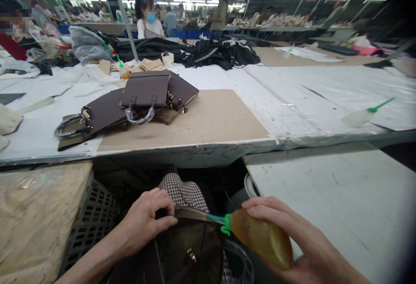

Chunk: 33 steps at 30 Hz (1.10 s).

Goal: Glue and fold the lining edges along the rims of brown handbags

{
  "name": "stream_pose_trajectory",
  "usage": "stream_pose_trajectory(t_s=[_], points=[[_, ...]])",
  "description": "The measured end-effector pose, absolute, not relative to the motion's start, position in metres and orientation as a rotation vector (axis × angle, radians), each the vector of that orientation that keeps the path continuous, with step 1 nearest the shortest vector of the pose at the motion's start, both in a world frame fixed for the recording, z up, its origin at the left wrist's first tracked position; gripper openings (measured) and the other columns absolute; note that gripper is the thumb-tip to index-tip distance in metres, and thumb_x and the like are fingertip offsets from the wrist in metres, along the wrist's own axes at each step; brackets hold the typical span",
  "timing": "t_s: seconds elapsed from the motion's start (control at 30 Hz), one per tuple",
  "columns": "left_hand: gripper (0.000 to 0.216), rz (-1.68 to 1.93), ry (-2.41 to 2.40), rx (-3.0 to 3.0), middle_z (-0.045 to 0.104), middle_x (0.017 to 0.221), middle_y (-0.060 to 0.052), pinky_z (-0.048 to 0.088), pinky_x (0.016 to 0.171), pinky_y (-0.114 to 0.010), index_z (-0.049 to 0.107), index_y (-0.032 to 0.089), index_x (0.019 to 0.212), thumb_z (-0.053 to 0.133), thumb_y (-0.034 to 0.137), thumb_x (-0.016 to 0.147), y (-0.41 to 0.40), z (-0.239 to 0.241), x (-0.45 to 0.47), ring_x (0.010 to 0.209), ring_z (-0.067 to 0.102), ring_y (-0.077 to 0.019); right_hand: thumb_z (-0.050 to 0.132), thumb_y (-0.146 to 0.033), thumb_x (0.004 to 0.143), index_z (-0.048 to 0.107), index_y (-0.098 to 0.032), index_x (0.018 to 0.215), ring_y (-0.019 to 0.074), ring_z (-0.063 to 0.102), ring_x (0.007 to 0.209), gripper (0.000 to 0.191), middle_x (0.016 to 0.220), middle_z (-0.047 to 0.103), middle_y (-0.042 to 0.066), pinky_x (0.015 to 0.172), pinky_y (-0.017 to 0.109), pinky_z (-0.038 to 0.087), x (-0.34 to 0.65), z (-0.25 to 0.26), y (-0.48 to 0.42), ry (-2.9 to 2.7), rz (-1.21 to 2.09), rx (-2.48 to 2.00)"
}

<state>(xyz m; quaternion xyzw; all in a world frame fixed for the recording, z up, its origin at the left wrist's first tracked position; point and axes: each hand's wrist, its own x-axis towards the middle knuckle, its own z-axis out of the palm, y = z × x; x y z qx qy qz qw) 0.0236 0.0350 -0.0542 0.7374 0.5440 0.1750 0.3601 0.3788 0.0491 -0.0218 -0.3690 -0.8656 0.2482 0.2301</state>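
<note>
A dark handbag point(182, 249) lies on my lap, over a checked cloth point(185, 190). My left hand point(151, 214) pinches the bag's upper edge between thumb and fingers. In my right hand point(286, 232) is a squeeze bottle point(260, 236) of amber liquid, tipped on its side. Its green nozzle points left, and the thin tip rests at or very near the bag's edge; whether liquid comes out I cannot tell. A plastic-wrapped handle point(242, 258) of the bag shows below the bottle. A small gold-coloured metal fitting point(191, 255) sits on the bag's dark side.
Several dark brown handbags point(146, 89) are piled on a brown board point(214, 123) on the bench ahead. Another green-tipped bottle point(360, 115) lies at right. A crate point(92, 219) stands left of my lap, a white side table point(341, 197) right. Black fabric point(224, 52) and co-workers are beyond.
</note>
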Motion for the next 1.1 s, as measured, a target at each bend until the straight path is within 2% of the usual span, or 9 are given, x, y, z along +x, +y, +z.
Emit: stream_pose_trajectory(t_s=[0.17, 0.53, 1.1], points=[[0.012, 0.44, 1.398, 1.904, 0.066, 0.089, 0.003, 0.037, 0.082, -0.029, 0.062, 0.022, 0.077, 0.071, 0.022, 0.084, 0.035, -0.054, 0.023, 0.091, 0.055, -0.017, 0.071, -0.009, 0.071, 0.047, -0.032, 0.137, 0.0308, 0.056, 0.125, 0.074, 0.135, 0.057, 0.009, 0.099, 0.043, 0.056, 0.385, -0.026, 0.048, -2.39, 0.74, -1.02], [0.012, 0.476, 1.384, 1.906, 0.067, 0.088, 0.003, 0.037, 0.085, -0.03, 0.062, 0.022, 0.076, 0.071, 0.022, 0.084, 0.034, -0.057, 0.024, 0.09, 0.056, -0.0168, 0.064, -0.007, 0.075, 0.049, -0.03, 0.133, 0.0261, 0.062, 0.116, 0.065, 0.128, 0.061, 0.009, 0.091, 0.034, 0.06, 0.359, -0.021, 0.054, -2.363, 0.706, -0.907], [0.015, 0.495, 1.418, 1.843, 0.068, 0.091, 0.002, 0.038, 0.084, -0.03, 0.062, 0.02, 0.073, 0.073, 0.025, 0.082, 0.034, -0.051, 0.024, 0.091, 0.057, -0.0174, 0.066, -0.008, 0.077, 0.046, -0.028, 0.131, 0.0261, 0.06, 0.119, 0.061, 0.128, 0.059, 0.01, 0.094, 0.033, 0.056, 0.33, -0.042, 0.059, -2.257, 0.755, -0.811]])
